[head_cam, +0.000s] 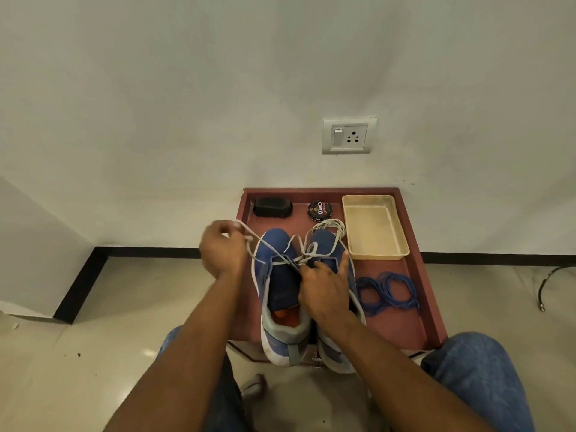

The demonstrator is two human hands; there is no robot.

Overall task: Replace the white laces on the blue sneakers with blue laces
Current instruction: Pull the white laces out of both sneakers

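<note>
Two blue sneakers sit side by side, toes pointing up-frame, on a small reddish table [427,294] at centre frame, heels hanging over its near edge. Left sneaker [277,294] w/ tongue open & orange insole showing; right sneaker [327,244] mostly covered by the right hand [324,288].

Left hand [223,246], left of the shoes & raised a bit off the table edge, fingers curled round the white lace [265,244], pinching it near the top; lace runs taut from that hand diagonally down-right to the eyelets of the left sneaker. More white lace lies in loops across both toe areas, & a coil of white lace [330,226] sits just above the right sneaker's toe.

Right hand rests on the right sneaker, fingers bent down at the eyelet area btwn the two shoes, index stretched toward the shoe's right edge; whether it actually grips lace there – can't tell.

Blue laces [389,291] lie coiled on the table, right of the shoes, near but apart.

Upper part of the table: black brush [272,207] at left, round polish tin [319,210] in the middle, cream tray [374,227] at right. Wall socket [349,135] above. Knees in jeans at lower frame.
</note>
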